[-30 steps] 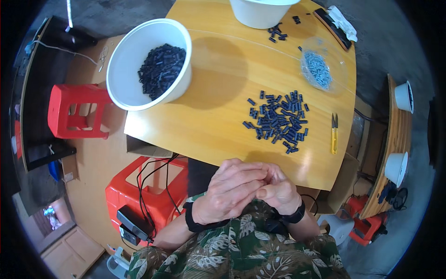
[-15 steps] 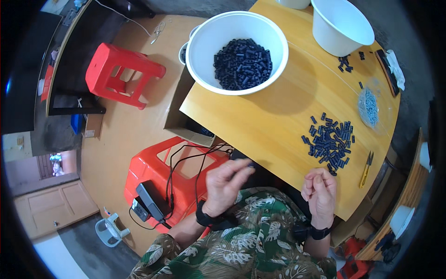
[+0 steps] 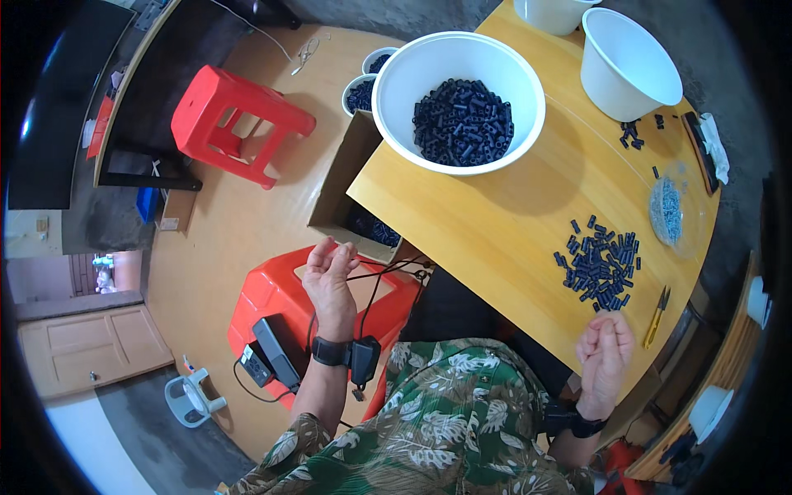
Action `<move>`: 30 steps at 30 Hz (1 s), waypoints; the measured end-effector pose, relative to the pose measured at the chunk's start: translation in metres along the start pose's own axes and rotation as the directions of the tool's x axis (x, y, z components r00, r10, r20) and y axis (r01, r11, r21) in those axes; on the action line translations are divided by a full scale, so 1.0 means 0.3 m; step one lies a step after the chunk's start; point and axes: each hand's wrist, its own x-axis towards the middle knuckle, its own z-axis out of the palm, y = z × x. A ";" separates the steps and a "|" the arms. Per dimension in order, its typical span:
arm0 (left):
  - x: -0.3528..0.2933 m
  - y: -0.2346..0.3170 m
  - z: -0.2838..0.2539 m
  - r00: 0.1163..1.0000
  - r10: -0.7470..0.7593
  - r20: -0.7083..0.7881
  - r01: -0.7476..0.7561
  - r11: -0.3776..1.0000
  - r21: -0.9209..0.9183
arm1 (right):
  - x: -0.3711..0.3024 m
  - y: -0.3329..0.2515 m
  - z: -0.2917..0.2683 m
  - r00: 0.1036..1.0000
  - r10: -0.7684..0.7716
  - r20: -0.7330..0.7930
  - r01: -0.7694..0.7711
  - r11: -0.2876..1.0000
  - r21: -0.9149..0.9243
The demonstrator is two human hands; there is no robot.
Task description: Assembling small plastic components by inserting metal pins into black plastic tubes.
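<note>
My left hand is raised over the red stool, near the open cardboard box. Its fingers are half bent with the tips a little apart, and no piece shows in them. At the table's front edge, my right hand is closed in a pinch; whatever it may hold is hidden. Just beyond that hand lies a loose pile of small black tubular pieces. More black pieces fill the bottom of a large white tub. Dark pieces also show inside the cardboard box.
A yellow-handled cutter or scissors and a clear dish of small silvery screw-like parts lie at the table's right. Another white tub stands at the back. Black adapters and cables rest on the near red stool.
My left hand has swung left from the table edge toward the cardboard box; the dark bit at its fingertips no longer shows. My right hand stays pinched near the pile. The view has shifted slightly.
</note>
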 end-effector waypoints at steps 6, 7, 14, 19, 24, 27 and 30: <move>-0.094 0.005 0.093 0.967 0.198 0.163 -0.218 0.968 0.120 | -0.017 -0.161 -0.102 0.959 -0.258 -0.121 0.248 0.965 -0.089; -0.124 0.012 0.104 0.952 0.228 0.205 -0.260 0.956 0.139 | -0.006 -0.195 -0.106 0.935 -0.321 -0.150 0.303 0.944 -0.132; -0.270 0.055 0.325 0.607 0.438 0.663 -0.712 0.671 0.209 | 0.177 -0.355 -0.143 0.753 -0.613 -0.239 0.373 0.697 -0.613; -0.275 0.009 0.469 0.420 0.479 0.771 -0.839 0.528 0.129 | 0.354 -0.391 -0.170 0.756 -0.643 0.121 0.331 0.217 -0.918; -0.281 -0.025 0.502 0.371 0.464 0.804 -0.883 0.443 0.152 | 0.504 -0.399 -0.204 0.839 -0.522 0.153 0.256 0.130 -0.958; -0.284 -0.022 0.504 0.377 0.456 0.806 -0.880 0.448 0.158 | 0.543 -0.400 -0.197 0.905 -0.403 0.133 0.172 0.061 -0.983; -0.284 -0.018 0.510 0.354 0.438 0.827 -0.900 0.400 0.173 | 0.557 -0.395 -0.179 0.935 -0.339 0.109 0.129 0.038 -0.991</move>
